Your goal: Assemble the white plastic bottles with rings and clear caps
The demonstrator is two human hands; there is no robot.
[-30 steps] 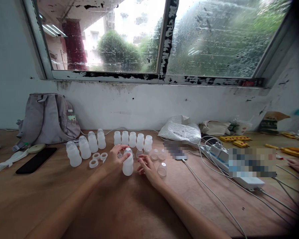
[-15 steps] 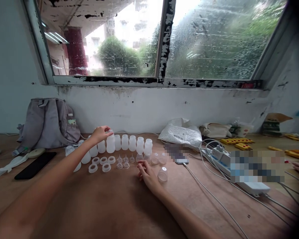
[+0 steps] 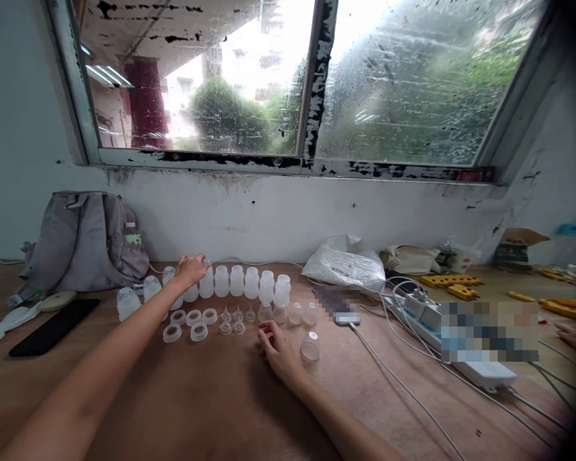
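Observation:
My left hand (image 3: 191, 269) reaches across to the back row, its fingers closed at the neck of a translucent white baby bottle (image 3: 206, 285). More baby bottles (image 3: 237, 282) stand to the right of it, and others, partly hidden by my forearm, to the left. In front lie several clear screw rings (image 3: 199, 331) and several clear silicone nipples (image 3: 239, 314). My right hand (image 3: 274, 342) rests on the table holding nothing, fingers loosely bent and apart. A clear domed cap (image 3: 310, 347) is beside it, with more caps (image 3: 295, 314) behind.
A grey backpack (image 3: 86, 240) and a black phone (image 3: 55, 328) are at the left. To the right are a silvery plastic bag (image 3: 345, 264), a charging phone (image 3: 347, 318), and a power strip (image 3: 480, 371) with cables. Another person's hand (image 3: 573, 334) shows at the far right edge.
My left hand has moved the bottle back into line with the row. My right hand stays by the caps. The whole view has shifted slightly.

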